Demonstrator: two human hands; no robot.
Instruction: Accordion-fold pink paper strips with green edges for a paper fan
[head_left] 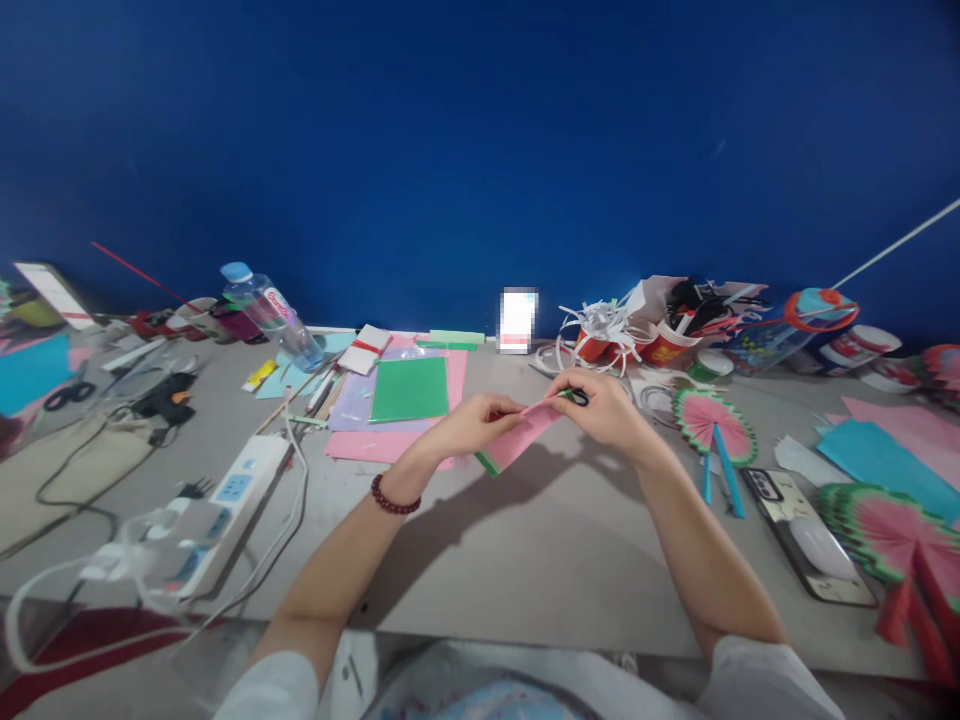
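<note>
Above the middle of the table, a strip of pink paper (525, 432) with a green edge is held up at a slant between my hands. My left hand (480, 424) is closed, its thumb and fingers pinching the paper's left part from above. At the paper's upper right end, my right hand (596, 405) is closed around what looks like the black handle of scissors (577, 397); the blades are hidden by the fingers and paper. A dark bead bracelet (395, 497) circles my left wrist.
Green sheets (409, 390) lie on pink paper behind my left hand. A power strip (236, 515) with cables is at left, near a plastic bottle (274, 315). At right are watermelon-patterned paper fans (716, 425) and a phone (806, 540) under a white mouse (823, 547).
</note>
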